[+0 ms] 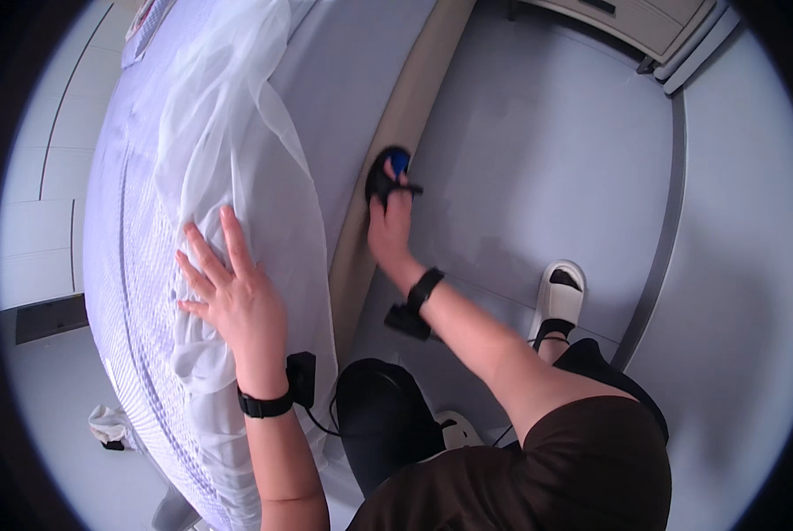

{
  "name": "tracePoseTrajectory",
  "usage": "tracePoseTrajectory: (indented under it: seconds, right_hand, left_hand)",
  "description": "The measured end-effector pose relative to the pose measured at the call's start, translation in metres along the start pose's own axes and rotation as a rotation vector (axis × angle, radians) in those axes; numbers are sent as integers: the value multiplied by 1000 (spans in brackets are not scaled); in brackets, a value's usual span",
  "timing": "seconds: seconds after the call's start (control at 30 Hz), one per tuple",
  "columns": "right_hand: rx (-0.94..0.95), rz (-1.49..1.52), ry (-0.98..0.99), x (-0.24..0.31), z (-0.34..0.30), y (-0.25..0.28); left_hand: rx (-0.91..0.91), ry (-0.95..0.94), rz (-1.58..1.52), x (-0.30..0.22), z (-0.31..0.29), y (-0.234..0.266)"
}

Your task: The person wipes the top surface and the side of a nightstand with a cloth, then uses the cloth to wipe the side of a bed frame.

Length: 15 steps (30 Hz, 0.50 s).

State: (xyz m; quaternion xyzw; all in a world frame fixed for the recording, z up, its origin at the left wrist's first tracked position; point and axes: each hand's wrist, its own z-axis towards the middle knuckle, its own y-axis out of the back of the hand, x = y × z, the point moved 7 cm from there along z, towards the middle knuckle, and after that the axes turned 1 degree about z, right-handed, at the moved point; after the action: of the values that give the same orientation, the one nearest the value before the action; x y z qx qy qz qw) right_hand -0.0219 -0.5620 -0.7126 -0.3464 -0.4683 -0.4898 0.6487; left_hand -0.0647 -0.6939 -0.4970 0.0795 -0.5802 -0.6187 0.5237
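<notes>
White sheer fabric [224,133] drapes over a pale lilac textured bedspread [131,265] that fills the left half of the frame. At lower left, a small crumpled cloth [108,425] lies on the grey floor [547,159]. The left hand [232,296] rests flat on the sheer fabric at centre left, fingers spread wide and holding nothing; a black wristband [265,404] circles its wrist. Right of the fabric, a beige bed edge [396,133] runs from top centre downward. At centre, the right hand [390,226] grips a small black object with a blue part [390,173] against that edge, fingers closed around it; a black strap [425,288] sits on its wrist. At centre right, a white slipper [560,296] stands on the floor. Pale furniture [644,22] occupies the upper right.
</notes>
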Motion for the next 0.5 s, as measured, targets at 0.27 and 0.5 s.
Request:
tracePoseTrajectory:
  seconds: [0.27,0.5]
  right_hand:
    - [207,-48,-395,-91,3,-8]
    - [272,58,-202,11,-102,-1]
  left_hand:
    - [6,-3,-28,-2,0,4]
    - [3,8,6,6,1,1]
